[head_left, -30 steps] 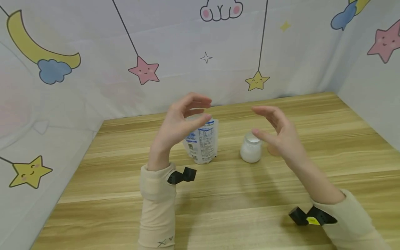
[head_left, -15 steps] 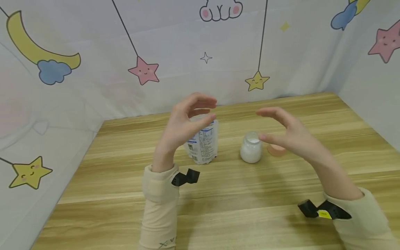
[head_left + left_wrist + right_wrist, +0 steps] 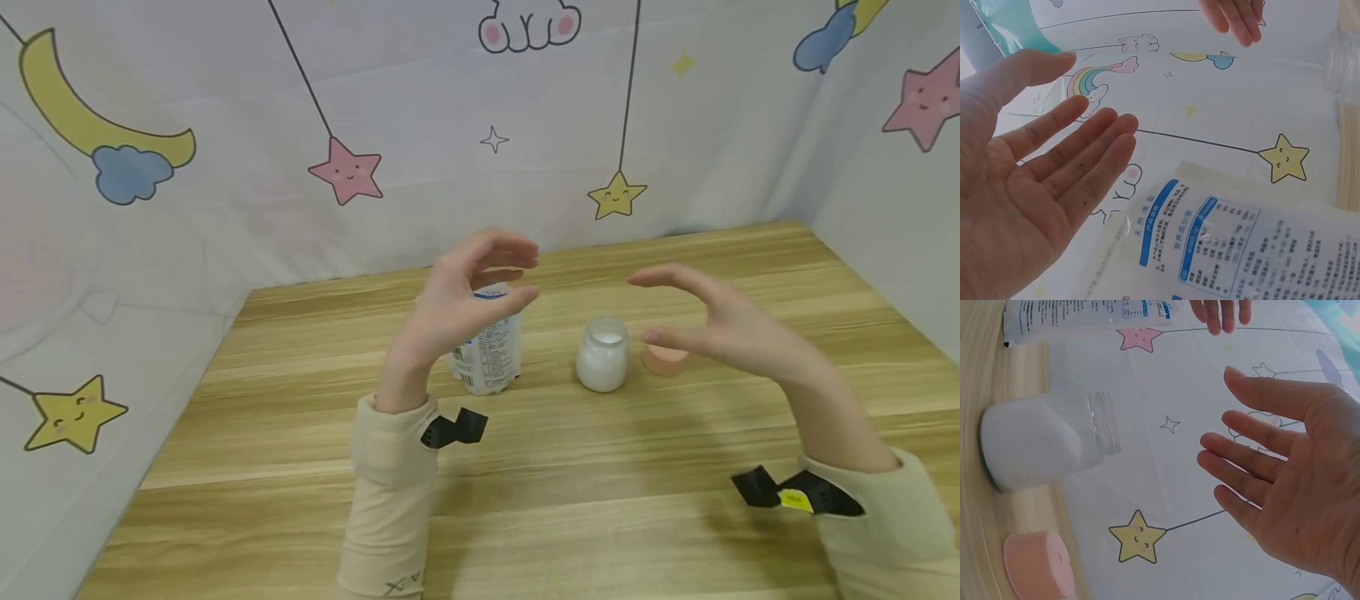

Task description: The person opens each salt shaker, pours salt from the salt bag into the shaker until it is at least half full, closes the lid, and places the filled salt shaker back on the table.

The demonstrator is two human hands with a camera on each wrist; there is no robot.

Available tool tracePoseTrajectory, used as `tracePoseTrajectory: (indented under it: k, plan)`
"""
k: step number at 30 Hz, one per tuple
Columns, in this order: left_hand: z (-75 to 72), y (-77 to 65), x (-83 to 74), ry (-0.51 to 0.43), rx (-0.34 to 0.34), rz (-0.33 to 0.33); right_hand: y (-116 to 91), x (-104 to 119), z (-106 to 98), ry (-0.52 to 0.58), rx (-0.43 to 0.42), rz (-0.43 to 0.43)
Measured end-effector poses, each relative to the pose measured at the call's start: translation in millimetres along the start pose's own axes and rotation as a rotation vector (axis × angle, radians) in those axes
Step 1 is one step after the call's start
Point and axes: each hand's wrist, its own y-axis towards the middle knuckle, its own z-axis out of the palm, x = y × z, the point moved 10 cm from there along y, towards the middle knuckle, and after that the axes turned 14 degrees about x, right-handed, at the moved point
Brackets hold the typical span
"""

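Observation:
My left hand [image 3: 461,304] hovers in front of a printed plastic pouch [image 3: 491,354], empty, its fingers gently bent and apart from the thumb. The pouch stands upright with rows of small text and blue bars, its upper part hidden behind that hand in the head view. To the right, my right hand [image 3: 738,329] is held in the air with fingers loosely bent and nothing in it. Nearest to it are an uncapped glass jar [image 3: 1041,440] partly filled with white contents and a peach-coloured lid [image 3: 1038,565] lying on the table beside the jar.
The wood-grain table [image 3: 525,508] ends at a white cloth backdrop [image 3: 420,100] printed with stars, moons and clouds. Cloth also walls the left and right sides. Dark wrist cameras [image 3: 453,427] sit on both beige sleeves.
Both hands have drifted to the right, the right one farther, uncovering the peach-coloured lid. Pouch, jar and lid stay in place.

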Motion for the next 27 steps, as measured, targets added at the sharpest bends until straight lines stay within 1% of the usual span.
tracePoseTrajectory:
  k: [4,12,15,21,27]
  plan:
    - [10.0,5.4,2.1,0.003,0.034,-0.020,-0.2,-0.5,-1.9,-0.028,-0.005,-0.010]
    - [25.8,13.4,5.0,0.036,0.079,-0.044,-0.5,-7.2,-1.8,-0.052,-0.001,0.017]
    - [31.1,16.1,8.2,0.042,0.094,-0.051,-0.6,-9.8,-1.3,-0.063,0.005,0.026]
    - [45.1,21.9,16.2,0.034,0.134,-0.078,1.4,-20.3,0.3,-0.107,0.033,0.074]
    - [61.1,27.2,23.5,0.058,0.199,-0.117,2.6,-26.8,0.7,-0.181,0.045,0.110]
